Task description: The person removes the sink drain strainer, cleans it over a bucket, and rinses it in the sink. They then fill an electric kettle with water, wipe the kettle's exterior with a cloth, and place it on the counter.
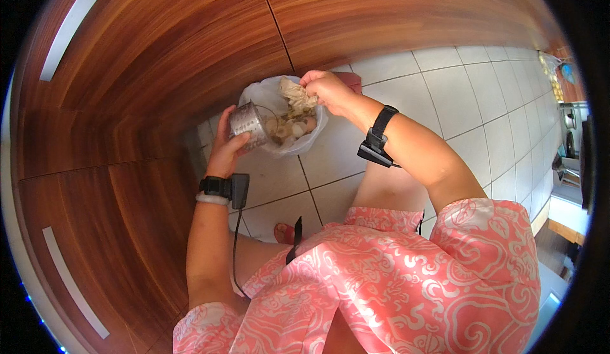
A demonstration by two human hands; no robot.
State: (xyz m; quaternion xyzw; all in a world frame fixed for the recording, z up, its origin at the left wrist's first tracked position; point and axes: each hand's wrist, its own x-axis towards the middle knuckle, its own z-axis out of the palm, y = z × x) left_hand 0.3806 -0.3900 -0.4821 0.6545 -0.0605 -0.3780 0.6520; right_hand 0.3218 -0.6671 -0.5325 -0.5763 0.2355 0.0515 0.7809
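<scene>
Tilted over the rim of a bin lined with a translucent plastic bag (pixel 312 139) is a perforated metal strainer basket (pixel 248 124) with a thin wire handle. My left hand (pixel 228 146) grips its side, thumb on the perforated wall. My right hand (pixel 326 92) pinches a crumpled beige wad (pixel 295 94), perhaps paper or thin cloth, above the bag's far side. Inside the bag lies mixed waste (pixel 293 127), with pieces that look like eggshells. What the strainer holds is hidden from this angle.
Wood-grain cabinet fronts (pixel 190 44) with metal handles (pixel 76 25) stand close beyond the bin and along the left. Pale floor tiles (pixel 457 101) run off to the right. A reddish object (pixel 350 81) lies behind the bin. Cables hang from black wrist devices (pixel 376 146).
</scene>
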